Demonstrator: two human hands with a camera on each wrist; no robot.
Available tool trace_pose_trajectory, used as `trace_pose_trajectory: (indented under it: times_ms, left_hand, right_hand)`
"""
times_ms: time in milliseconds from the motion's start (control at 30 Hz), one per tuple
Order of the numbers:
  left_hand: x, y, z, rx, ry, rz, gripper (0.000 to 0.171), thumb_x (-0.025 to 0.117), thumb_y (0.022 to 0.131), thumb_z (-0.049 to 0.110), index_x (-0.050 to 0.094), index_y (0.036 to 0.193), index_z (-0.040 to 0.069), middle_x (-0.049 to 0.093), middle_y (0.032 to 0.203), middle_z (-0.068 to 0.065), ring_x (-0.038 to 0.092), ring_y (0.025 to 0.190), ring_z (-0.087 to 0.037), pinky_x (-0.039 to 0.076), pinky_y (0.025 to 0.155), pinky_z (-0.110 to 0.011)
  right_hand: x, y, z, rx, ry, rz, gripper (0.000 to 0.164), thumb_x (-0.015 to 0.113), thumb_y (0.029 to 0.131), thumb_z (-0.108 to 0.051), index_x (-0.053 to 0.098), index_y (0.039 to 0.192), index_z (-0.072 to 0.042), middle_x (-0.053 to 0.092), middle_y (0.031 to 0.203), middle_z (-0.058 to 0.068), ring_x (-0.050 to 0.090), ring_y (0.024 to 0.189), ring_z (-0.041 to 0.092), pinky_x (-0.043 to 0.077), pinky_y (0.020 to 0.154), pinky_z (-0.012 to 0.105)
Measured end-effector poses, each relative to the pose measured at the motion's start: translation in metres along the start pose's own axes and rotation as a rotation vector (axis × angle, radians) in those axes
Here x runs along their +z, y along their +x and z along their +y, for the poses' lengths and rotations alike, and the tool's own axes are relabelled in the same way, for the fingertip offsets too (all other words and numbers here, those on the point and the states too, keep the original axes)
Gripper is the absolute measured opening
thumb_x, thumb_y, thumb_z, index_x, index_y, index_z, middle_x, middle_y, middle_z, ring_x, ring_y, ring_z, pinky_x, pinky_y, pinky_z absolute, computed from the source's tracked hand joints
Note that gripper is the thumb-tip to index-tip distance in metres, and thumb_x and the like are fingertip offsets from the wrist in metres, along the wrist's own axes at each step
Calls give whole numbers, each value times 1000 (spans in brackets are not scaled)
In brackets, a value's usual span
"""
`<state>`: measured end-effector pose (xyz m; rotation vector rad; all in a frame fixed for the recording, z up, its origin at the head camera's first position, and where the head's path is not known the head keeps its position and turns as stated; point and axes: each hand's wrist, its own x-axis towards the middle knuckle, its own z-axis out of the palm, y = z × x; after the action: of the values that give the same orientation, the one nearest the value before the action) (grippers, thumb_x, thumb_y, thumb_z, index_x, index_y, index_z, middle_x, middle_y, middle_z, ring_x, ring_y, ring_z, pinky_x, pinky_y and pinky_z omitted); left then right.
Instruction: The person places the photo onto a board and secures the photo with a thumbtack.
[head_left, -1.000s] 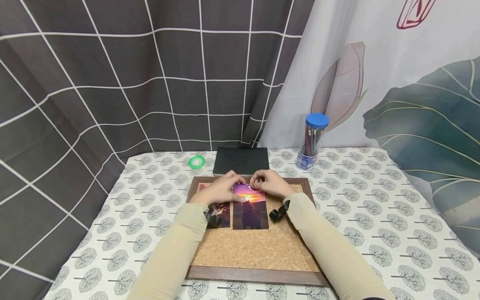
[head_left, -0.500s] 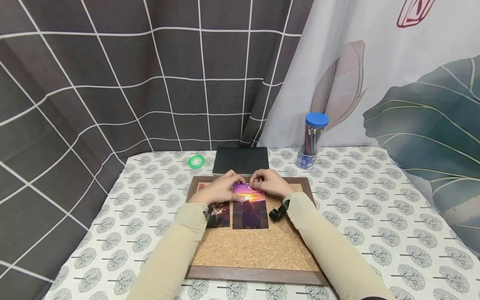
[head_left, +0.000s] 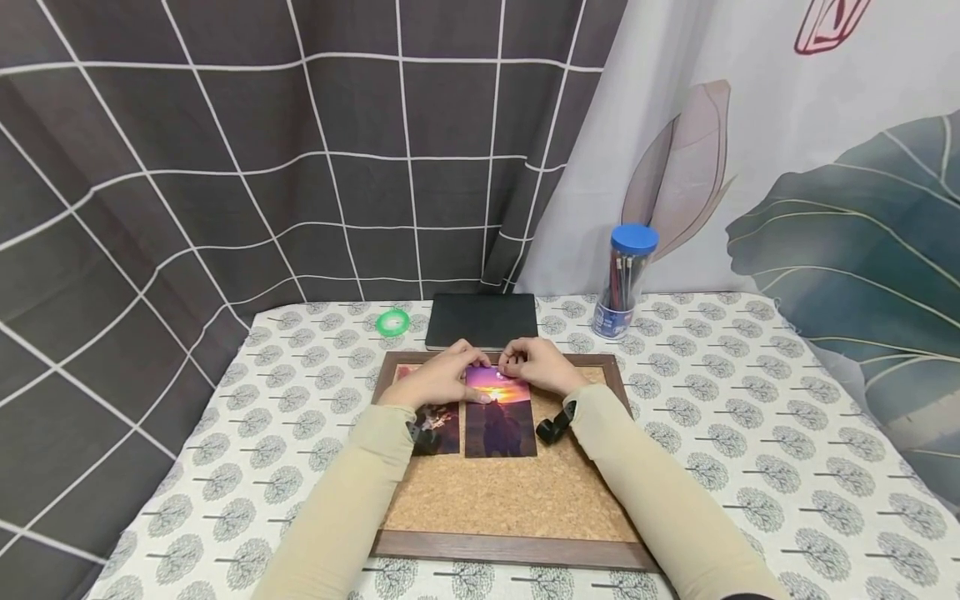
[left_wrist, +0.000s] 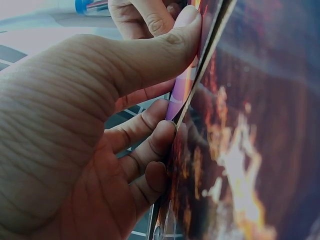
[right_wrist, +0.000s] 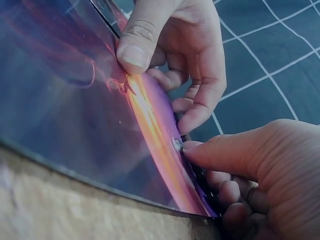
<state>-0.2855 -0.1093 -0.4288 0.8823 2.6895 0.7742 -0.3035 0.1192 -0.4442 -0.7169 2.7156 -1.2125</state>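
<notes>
A sunset photo print with a dark horse shape lies on the brown-framed cork board. My left hand presses its thumb on the photo's left side, and its other fingers rest at the top edge. My right hand has curled fingers at the top edge of the photo. Its thumb and fingers hold a small clear push pin, against the purple part of the print. To the left lies a second dark photo, partly hidden under my left hand and wrist.
Behind the board lies a black notebook. A green roll of tape is at its left, and a clear blue-lidded jar of pencils stands at its right. A tree-print cloth covers the table.
</notes>
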Motion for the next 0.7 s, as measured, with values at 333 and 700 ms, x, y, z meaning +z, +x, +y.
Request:
trace_pose_trajectory:
  times_ms: [333, 700]
  left_hand:
    - [-1, 0, -1, -2, 4, 1, 54, 84, 82, 38, 61, 128, 20, 47, 112, 0, 50, 88, -15, 45, 83, -34]
    - [0, 0, -1, 14, -10, 0, 54, 84, 83, 36, 62, 128, 16, 48, 113, -3, 50, 88, -16, 45, 82, -33]
  right_hand:
    - [1, 1, -1, -9, -10, 4, 7, 70, 88, -9, 74, 88, -15, 63, 78, -2, 56, 70, 13, 46, 67, 29]
    - [-1, 2, 9, -77, 50, 10, 21, 73, 93, -26, 60, 104, -15, 63, 84, -1, 58, 71, 14, 47, 65, 29]
